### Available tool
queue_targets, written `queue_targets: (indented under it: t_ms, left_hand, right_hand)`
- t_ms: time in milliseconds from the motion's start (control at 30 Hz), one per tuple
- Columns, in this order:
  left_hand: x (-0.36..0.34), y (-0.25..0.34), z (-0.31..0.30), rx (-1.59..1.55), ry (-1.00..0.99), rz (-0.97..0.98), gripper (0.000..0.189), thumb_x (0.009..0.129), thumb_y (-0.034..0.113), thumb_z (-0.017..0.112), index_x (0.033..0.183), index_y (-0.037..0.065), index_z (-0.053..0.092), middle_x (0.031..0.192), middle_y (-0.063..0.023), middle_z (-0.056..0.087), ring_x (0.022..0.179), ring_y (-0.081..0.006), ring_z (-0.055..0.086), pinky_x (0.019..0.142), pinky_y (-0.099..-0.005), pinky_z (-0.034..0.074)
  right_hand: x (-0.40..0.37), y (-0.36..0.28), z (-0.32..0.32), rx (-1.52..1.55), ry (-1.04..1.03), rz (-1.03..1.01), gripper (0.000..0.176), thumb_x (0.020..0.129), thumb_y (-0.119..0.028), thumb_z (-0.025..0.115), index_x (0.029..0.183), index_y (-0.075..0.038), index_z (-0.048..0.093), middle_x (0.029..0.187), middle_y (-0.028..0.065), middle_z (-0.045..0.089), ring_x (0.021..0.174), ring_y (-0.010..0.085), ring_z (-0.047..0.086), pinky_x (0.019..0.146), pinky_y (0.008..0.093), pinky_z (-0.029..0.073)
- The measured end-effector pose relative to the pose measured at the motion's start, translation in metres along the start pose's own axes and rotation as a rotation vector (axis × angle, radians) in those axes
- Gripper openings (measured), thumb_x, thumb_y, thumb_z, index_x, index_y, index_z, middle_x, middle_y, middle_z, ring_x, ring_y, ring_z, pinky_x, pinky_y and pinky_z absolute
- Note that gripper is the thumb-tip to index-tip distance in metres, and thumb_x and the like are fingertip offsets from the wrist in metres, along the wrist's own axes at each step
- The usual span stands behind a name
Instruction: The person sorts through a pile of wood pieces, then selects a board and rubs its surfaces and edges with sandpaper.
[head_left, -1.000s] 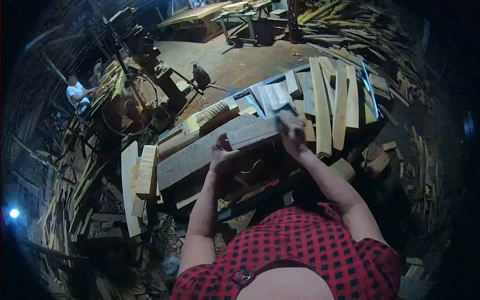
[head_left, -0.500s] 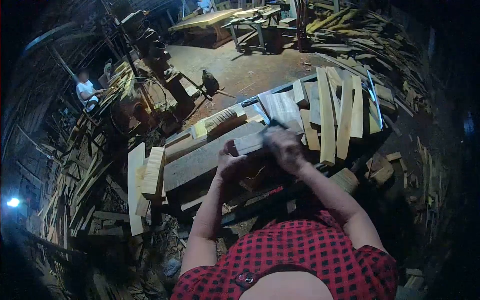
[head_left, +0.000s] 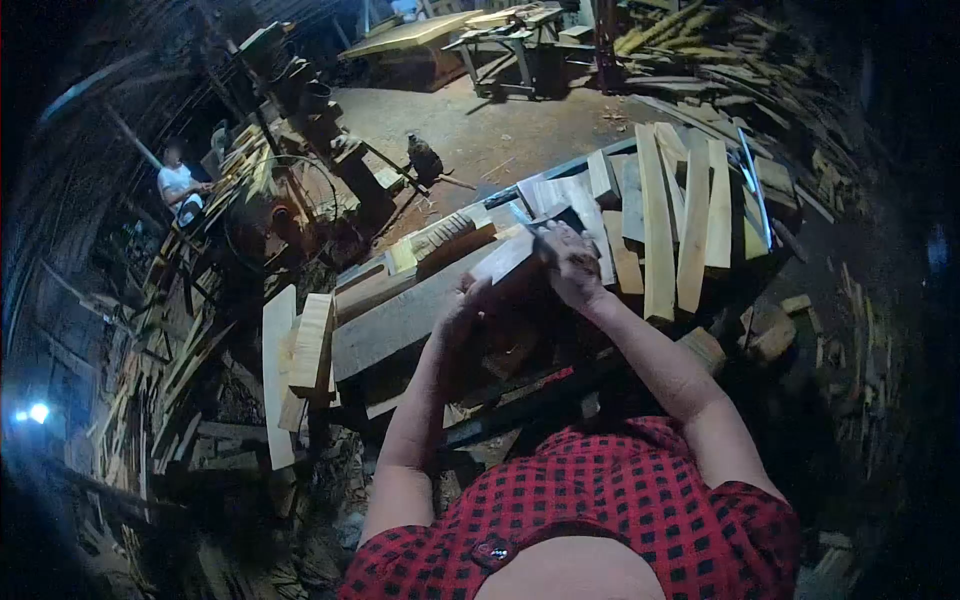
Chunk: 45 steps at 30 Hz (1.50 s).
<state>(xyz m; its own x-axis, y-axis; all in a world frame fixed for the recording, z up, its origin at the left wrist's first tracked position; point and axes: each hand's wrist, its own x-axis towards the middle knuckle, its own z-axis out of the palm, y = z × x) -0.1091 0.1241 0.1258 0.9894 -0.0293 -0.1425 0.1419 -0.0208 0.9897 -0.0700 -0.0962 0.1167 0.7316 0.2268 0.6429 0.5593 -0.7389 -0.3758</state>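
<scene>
My left hand point(head_left: 460, 308) grips the near end of a short pale wood block point(head_left: 503, 258), holding it tilted above a long grey plank point(head_left: 395, 322). At the block's far end, my right hand point(head_left: 570, 262) is closed over it. Something small and dark point(head_left: 562, 214) sticks out just beyond my right fingers; I cannot tell what it is. Both forearms reach forward from my red checked shirt point(head_left: 600, 510).
Several pale planks point(head_left: 660, 215) lie side by side to the right of my hands. Short light boards point(head_left: 300, 350) are stacked left of the grey plank. A machine with a wheel point(head_left: 280, 215) stands behind. A person in white point(head_left: 180, 185) sits far left. Offcuts point(head_left: 770, 330) litter the floor.
The short block has come up off the grey plank and tilted. My left hand has moved up to its near end, and my right hand has stayed at its far end.
</scene>
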Motion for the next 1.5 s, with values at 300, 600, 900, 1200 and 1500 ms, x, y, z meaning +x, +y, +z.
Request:
queue_targets:
  t_ms: [300, 600, 900, 1200, 1500]
  left_hand:
    - [-0.008, -0.003, 0.005, -0.211, -0.246, 0.188, 0.056, 0.077, 0.025, 0.066, 0.122, 0.0, 0.044, 0.089, -0.0073, 0.061, 0.079, -0.0132, 0.058, 0.068, -0.0277, 0.049]
    - [0.002, -0.021, -0.001, -0.206, -0.006, 0.268, 0.031, 0.077, 0.016, 0.065, 0.101, 0.003, 0.053, 0.075, -0.0008, 0.057, 0.066, -0.0086, 0.053, 0.056, -0.0219, 0.043]
    - [0.005, 0.001, 0.024, -0.018, 0.046, 0.511, 0.03, 0.079, 0.019, 0.068, 0.101, 0.003, 0.056, 0.093, -0.0041, 0.06, 0.089, -0.0147, 0.057, 0.077, -0.0298, 0.048]
    - [0.031, -0.036, -0.004, -0.157, 0.011, 0.46, 0.051, 0.07, 0.003, 0.067, 0.117, 0.001, 0.047, 0.109, -0.0092, 0.057, 0.102, -0.0188, 0.054, 0.089, -0.0315, 0.042]
    - [0.016, 0.01, 0.011, -0.211, -0.205, 0.316, 0.02, 0.079, 0.01, 0.059, 0.097, 0.001, 0.061, 0.094, -0.0081, 0.064, 0.085, -0.0161, 0.061, 0.079, -0.0307, 0.048]
  right_hand:
    - [0.01, -0.031, -0.006, 0.152, -0.119, -0.389, 0.041, 0.075, -0.012, 0.049, 0.115, -0.013, 0.052, 0.114, 0.0092, 0.055, 0.112, 0.0198, 0.05, 0.093, 0.0408, 0.035]
    - [0.044, 0.039, -0.009, -0.066, -0.088, 0.091, 0.02, 0.083, -0.02, 0.046, 0.097, -0.014, 0.059, 0.093, 0.011, 0.059, 0.094, 0.0288, 0.055, 0.076, 0.0443, 0.041]
    - [0.034, -0.029, -0.004, 0.318, -0.115, -0.235, 0.019, 0.076, -0.014, 0.048, 0.09, -0.011, 0.06, 0.091, 0.0088, 0.062, 0.088, 0.0262, 0.058, 0.074, 0.0371, 0.047]
    - [0.053, 0.044, 0.019, 0.08, 0.262, -0.258, 0.009, 0.077, -0.012, 0.05, 0.081, -0.008, 0.057, 0.072, 0.0087, 0.052, 0.069, 0.0293, 0.052, 0.057, 0.0411, 0.041]
    - [0.019, -0.041, -0.027, 0.152, -0.031, -0.254, 0.027, 0.083, -0.022, 0.052, 0.107, -0.011, 0.055, 0.112, 0.011, 0.056, 0.109, 0.0248, 0.051, 0.091, 0.0405, 0.035]
